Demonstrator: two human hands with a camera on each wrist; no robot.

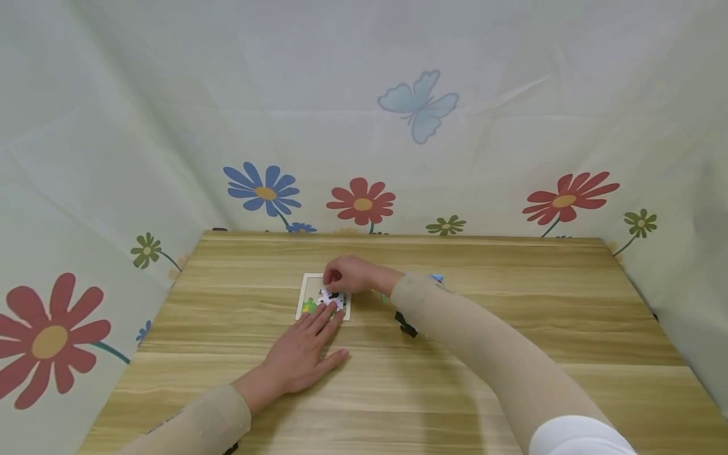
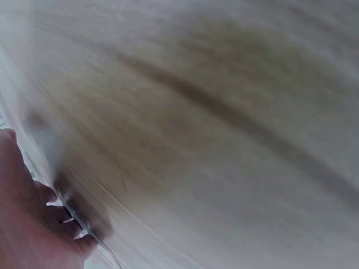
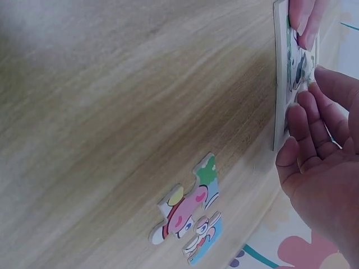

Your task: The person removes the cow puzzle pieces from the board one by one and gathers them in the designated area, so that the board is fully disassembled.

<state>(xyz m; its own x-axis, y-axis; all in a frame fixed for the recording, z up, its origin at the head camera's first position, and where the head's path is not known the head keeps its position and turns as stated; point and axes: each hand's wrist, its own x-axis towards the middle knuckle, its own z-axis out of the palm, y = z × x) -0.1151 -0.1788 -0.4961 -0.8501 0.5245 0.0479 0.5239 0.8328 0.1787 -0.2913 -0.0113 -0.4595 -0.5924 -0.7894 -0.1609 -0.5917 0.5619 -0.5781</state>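
Observation:
A shallow jigsaw tray with a pale rim (image 1: 303, 292) lies on the table, partly filled with a green piece (image 1: 309, 306) and white pieces with dark markings (image 1: 330, 302). My left hand (image 1: 304, 354) lies palm down, its straight fingertips resting on the tray's near part and thumb spread aside. Over the tray's far right part, my right hand (image 1: 349, 276) pinches a whitish puzzle piece (image 3: 306, 68) between thumb and forefinger. The fingers hide much of that piece. In the right wrist view the other fingers of the right hand curl loosely beside the tray.
On the wooden table (image 1: 512, 284), a pink-and-green puzzle piece (image 3: 188, 207) and a smaller blue-and-white one (image 3: 203, 238) lie loose right of the tray. A dark object (image 1: 406, 325) shows under the right forearm. Flower-printed cloth (image 1: 364, 126) surrounds the table's back and sides.

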